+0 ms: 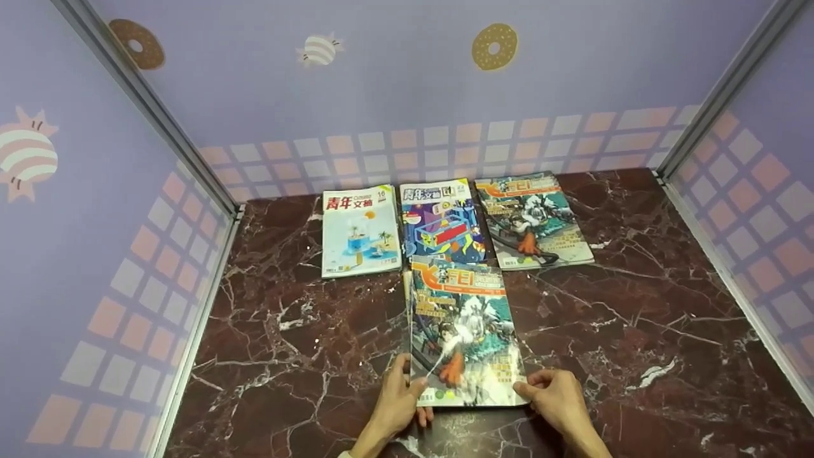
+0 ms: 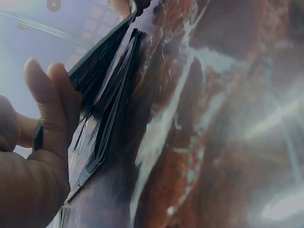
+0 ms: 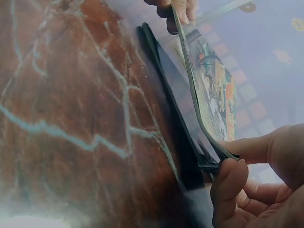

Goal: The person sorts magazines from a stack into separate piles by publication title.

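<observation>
Both hands pinch the near corners of a magazine [image 1: 467, 334] with an orange title and a dark comic-style cover. My left hand [image 1: 395, 402] has its thumb on top at the near left corner. At the near right corner my right hand [image 1: 558, 399] grips with its thumb on the cover and fingers beneath. In the right wrist view the held magazine [image 3: 194, 90] is raised along its near edge. Below it, another magazine [image 3: 164, 88] lies on the table, mostly hidden from above. The held magazine's far edge overlaps a blue-purple magazine [image 1: 442, 226].
A pale blue magazine [image 1: 360, 235] lies left of the blue-purple one. To its right is a magazine [image 1: 534, 219] with the same cover as the held one. All lie on a dark red marbled table [image 1: 636, 356], enclosed by purple walls [image 1: 407, 83] behind and at both sides.
</observation>
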`<state>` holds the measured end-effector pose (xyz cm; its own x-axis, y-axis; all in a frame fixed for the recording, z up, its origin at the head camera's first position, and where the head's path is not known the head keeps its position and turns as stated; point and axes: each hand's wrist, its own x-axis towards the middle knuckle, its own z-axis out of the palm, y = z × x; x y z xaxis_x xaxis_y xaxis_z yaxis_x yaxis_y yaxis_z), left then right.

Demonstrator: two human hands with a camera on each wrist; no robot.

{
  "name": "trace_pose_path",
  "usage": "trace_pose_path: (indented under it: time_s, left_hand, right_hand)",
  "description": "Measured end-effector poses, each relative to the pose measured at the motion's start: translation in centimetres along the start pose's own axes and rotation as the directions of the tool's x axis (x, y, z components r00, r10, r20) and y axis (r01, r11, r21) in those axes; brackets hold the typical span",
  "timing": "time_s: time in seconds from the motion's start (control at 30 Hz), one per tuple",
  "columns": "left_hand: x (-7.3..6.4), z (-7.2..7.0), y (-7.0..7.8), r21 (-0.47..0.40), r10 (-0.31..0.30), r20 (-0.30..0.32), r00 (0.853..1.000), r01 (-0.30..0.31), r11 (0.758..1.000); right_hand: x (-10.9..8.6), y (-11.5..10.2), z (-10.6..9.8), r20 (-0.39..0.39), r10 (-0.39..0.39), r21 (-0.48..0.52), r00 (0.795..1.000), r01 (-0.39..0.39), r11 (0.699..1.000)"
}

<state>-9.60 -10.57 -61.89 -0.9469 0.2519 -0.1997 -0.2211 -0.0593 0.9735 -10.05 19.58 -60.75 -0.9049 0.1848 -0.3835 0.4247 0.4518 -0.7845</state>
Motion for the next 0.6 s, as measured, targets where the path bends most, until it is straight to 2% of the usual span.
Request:
trace_pose_path:
  time_s: [0.2, 0.4, 0.6]
  left_hand:
    - [-0.2, 0.0, 0.4, -0.035, -0.025, 0.0, 1.0, 0.025, 0.999]
    - [-0.4, 0.1, 1.0, -0.015, -0.016, 0.018, 1.0, 0.016, 1.0]
    - [0.9, 0.5, 1.9, 0.054, 0.004, -0.007, 1.0, -0.003, 0.999]
  right_hand:
    - [-0.2, -0.2, -0.4, 0.052, 0.032, 0.097, 0.998, -0.037, 0.995]
    - [-0.6, -0.5, -1.4, 0.091, -0.017, 0.188, 0.996, -0.001, 0.982]
    - [-0.2, -1.2, -2.2, 0.04, -0.008, 0.216, 0.999, -0.001, 0.976]
